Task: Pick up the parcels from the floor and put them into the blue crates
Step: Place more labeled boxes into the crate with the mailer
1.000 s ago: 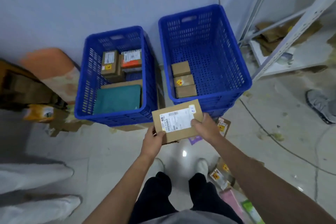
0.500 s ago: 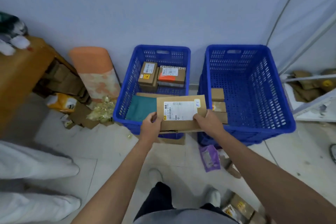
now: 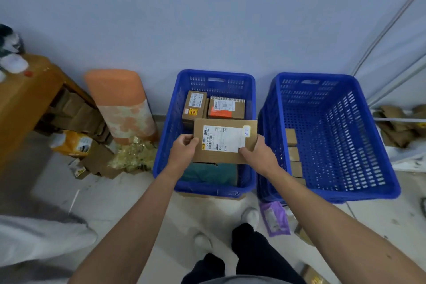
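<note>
The left hand and right hand grip the flat parcel by its sides; beneath the grip stands a blue crate.

I have only one view, worn on the head, facing forward and steeply down from standing height towards the wall and floor. It is wide-angle and close: the left blue crate and right blue crate fill the middle, the left hand and right hand meet on a parcel at centre, shoes near the bottom edge.
</note>
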A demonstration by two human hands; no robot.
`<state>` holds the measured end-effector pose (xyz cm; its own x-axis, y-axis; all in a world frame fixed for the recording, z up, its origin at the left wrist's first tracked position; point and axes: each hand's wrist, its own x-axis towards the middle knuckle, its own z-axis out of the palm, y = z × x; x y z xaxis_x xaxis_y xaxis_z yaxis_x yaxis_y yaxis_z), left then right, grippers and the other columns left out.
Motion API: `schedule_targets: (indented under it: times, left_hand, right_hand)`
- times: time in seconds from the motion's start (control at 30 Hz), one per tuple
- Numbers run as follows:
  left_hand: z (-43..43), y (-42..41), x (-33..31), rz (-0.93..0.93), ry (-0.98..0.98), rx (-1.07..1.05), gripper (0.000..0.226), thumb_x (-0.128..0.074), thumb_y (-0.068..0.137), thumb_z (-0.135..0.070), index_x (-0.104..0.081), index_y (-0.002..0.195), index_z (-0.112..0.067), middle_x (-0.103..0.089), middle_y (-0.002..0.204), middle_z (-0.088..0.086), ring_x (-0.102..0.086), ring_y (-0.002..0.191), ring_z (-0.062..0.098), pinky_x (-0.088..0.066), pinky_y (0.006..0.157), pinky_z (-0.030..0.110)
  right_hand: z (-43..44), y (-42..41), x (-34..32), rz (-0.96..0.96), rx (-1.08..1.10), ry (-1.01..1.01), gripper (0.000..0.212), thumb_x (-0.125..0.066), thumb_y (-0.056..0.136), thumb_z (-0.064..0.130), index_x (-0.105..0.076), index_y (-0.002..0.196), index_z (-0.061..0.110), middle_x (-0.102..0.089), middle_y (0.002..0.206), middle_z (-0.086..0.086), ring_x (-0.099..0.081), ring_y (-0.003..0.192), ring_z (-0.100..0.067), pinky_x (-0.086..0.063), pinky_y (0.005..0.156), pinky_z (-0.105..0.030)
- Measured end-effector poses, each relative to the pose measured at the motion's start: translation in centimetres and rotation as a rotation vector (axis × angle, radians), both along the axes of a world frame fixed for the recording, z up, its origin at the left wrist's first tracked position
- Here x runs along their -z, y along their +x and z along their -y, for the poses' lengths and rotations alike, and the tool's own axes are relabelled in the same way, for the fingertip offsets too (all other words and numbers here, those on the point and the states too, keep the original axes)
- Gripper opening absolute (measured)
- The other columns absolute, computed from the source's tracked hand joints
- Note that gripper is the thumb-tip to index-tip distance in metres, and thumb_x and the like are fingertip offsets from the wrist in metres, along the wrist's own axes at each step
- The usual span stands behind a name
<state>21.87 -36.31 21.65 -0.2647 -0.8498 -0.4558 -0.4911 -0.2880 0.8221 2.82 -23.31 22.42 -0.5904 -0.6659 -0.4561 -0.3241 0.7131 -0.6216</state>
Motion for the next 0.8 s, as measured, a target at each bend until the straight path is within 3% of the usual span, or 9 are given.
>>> schedule_targets:
  times: [0.2, 0.33, 0.47, 0.6, 0.67, 0.8]
  left_hand:
    - [5.7, -4.7, 0.9, 0.089, -0.046, -0.018, 0.014, -0.061, 0.097, -0.027, -0.06, 0.109, -0.019, -0.063, 0.102, -0.009, -0.062, 0.101, 0.013, -0.051, 0.09, 0.034]
    - [9.4, -8.2, 3.5, 0.147, -0.031, -0.053, 0.022, -0.058, 0.098, -0.022, -0.061, 0.119, -0.016, -0.066, 0.113, -0.001, -0.061, 0.102, 0.016, -0.049, 0.089, 0.032]
    - [12.7, -10.7, 7.5, 0.186, 0.019, 0.045, 0.029, -0.053, 0.1, -0.023, -0.065, 0.127, -0.021, -0.07, 0.118, -0.004, -0.065, 0.101, 0.014, -0.047, 0.081, 0.027]
    - [15.6, -12.7, 11.5, 0.221, 0.102, 0.126, 0.036, -0.05, 0.094, -0.041, -0.063, 0.128, -0.039, -0.07, 0.118, -0.014, -0.064, 0.111, 0.014, -0.049, 0.101, 0.038]
    - [17.2, -13.4, 14.3, 0.222, 0.137, 0.174, 0.037, -0.049, 0.09, -0.047, -0.061, 0.125, -0.046, -0.07, 0.118, -0.016, -0.064, 0.111, 0.012, -0.049, 0.103, 0.041]
    - [19.8, -14.8, 17.7, 0.206, 0.146, 0.212, 0.03, -0.051, 0.101, -0.035, -0.061, 0.129, -0.035, -0.067, 0.121, -0.01, -0.061, 0.11, 0.012, -0.048, 0.094, 0.031]
  right_hand:
    - [6.8, -4.2, 2.7, 0.012, -0.03, 0.01, 0.07, -0.057, 0.09, 0.038, -0.021, 0.145, 0.013, -0.058, 0.115, -0.004, -0.06, 0.089, -0.024, -0.046, 0.063, -0.033]
    - [11.5, -7.0, 6.0, 0.069, -0.051, 0.033, 0.069, -0.056, 0.09, 0.04, -0.022, 0.144, 0.012, -0.055, 0.126, -0.006, -0.059, 0.102, -0.028, -0.051, 0.082, -0.041]
    - [14.6, -9.4, 10.4, 0.101, -0.085, 0.104, 0.071, -0.055, 0.093, 0.043, -0.02, 0.145, 0.01, -0.05, 0.136, -0.007, -0.057, 0.111, -0.03, -0.05, 0.088, -0.043]
    - [16.9, -11.4, 14.2, 0.1, -0.038, 0.141, 0.075, -0.056, 0.093, 0.04, -0.018, 0.147, 0.007, -0.046, 0.141, -0.011, -0.055, 0.115, -0.032, -0.05, 0.089, -0.042]
    - [18.2, -11.9, 16.3, 0.095, 0.005, 0.164, 0.08, -0.056, 0.092, 0.04, -0.013, 0.149, 0.004, -0.04, 0.146, -0.014, -0.051, 0.121, -0.033, -0.048, 0.095, -0.046]
    - [20.7, -11.3, 21.0, 0.108, 0.092, 0.23, 0.081, -0.056, 0.093, 0.039, -0.011, 0.148, 0.0, -0.035, 0.147, -0.017, -0.044, 0.128, -0.035, -0.043, 0.101, -0.044]
